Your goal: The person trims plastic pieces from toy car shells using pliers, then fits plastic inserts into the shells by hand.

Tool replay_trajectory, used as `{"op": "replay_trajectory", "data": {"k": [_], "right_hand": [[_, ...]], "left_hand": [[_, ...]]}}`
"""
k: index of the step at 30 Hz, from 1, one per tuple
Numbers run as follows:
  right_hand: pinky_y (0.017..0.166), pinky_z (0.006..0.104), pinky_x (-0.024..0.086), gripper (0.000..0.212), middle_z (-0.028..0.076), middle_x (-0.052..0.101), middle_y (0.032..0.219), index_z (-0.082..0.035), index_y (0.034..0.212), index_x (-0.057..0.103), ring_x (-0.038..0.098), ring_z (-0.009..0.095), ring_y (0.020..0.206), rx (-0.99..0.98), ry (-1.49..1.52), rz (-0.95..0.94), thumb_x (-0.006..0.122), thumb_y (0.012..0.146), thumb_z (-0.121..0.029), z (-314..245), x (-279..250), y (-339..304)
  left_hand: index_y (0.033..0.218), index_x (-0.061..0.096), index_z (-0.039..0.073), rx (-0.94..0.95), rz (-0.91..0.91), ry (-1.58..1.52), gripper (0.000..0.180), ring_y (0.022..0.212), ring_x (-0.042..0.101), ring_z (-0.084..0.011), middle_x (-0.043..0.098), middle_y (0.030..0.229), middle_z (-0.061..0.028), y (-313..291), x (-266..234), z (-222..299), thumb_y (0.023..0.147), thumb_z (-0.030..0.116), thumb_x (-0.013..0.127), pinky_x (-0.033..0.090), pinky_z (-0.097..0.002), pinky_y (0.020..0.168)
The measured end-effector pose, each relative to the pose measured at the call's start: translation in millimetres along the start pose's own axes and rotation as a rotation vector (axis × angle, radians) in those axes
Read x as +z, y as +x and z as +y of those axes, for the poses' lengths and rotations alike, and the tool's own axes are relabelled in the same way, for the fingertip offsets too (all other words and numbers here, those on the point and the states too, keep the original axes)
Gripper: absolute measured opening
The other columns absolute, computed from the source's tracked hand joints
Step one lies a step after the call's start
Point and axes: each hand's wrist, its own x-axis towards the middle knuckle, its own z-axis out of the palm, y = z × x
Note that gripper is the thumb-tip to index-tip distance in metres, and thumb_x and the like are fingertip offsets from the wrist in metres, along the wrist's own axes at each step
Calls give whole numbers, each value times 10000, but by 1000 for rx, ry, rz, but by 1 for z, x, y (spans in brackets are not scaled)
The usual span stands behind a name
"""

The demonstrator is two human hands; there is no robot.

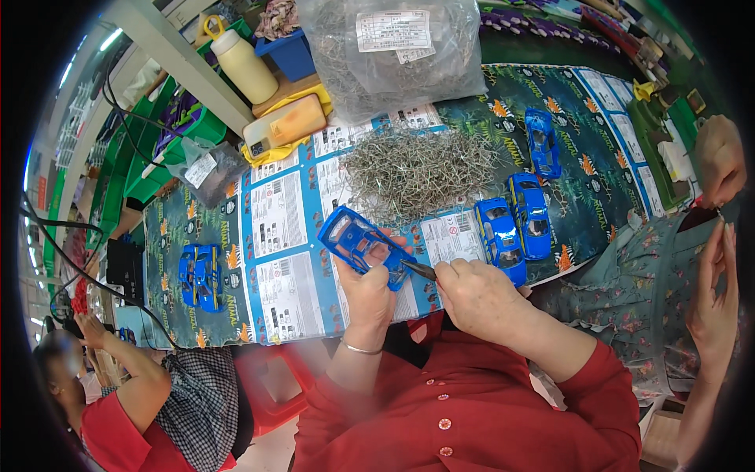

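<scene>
Toy car shell: blue toy car shell, underside up and tilted, held just left of the frame's centre above the printed sheets covering the table.
Left hand: left hand is closed around the shell's lower right end, thumb pressed on its rim, a thin bangle on the wrist.
Right hand: right hand is pinched shut on a small dark tool, whose tip touches the shell's end beside the left thumb.
Step in hand: by the look of it, a small piece is being set or pressed into the shell's underside with the tool.
Next move calls for: probably a steady shell and a fine, exact push at the tip, since the contact spot is small and close to the thumb.
Supplies: heap of thin metal pins lies at upper centre, well apart from the hands; a clear bag of the same stands above it.
Finished-looking cars: three blue cars sit right of centre, another pair at left.
Others nearby: a co-worker's hands at the right edge, another person at lower left.
Hard to make out: whether the tool is tweezers or a driver, and whether it carries a pin, is too small to tell; the shell's far side is hidden by the left hand.
</scene>
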Motion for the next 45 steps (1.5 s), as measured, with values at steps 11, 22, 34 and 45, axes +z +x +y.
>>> {"op": "replay_trajectory", "data": {"k": [11,22,34,45], "right_hand": [[539,325,486,167,135,558,712,18,850,490,589,254,629,1,-126,-3,540,739,-96,-6,11,-4],[581,335,487,171,159,561,734,44,869,485,589,274,639,22,-110,-94,506,727,-51,-12,0,-12],[572,376,463,117,143,534,685,-1,833,479,563,299,606,30,-83,-71,543,786,-86,-9,-6,-6],[580,403,479,133,174,557,725,15,857,474,582,339,652,98,95,-114,520,800,-96,-8,-2,-5]], "left_hand": [[1123,402,6,31,36,-19,525,883,586,-285,521,1018,-165,2,-3,-4,631,-151,309,529,-462,771],[1107,433,15,23,-8,-49,343,851,602,-254,557,973,-128,1,-1,-2,780,-86,461,538,-436,738],[1077,452,-8,-10,-69,-26,355,864,600,-262,549,979,-142,4,-4,0,742,-119,409,540,-431,738],[1094,435,-13,1,-18,-88,446,884,593,-278,539,990,-158,3,-3,-1,677,-145,355,533,-446,758]]}}
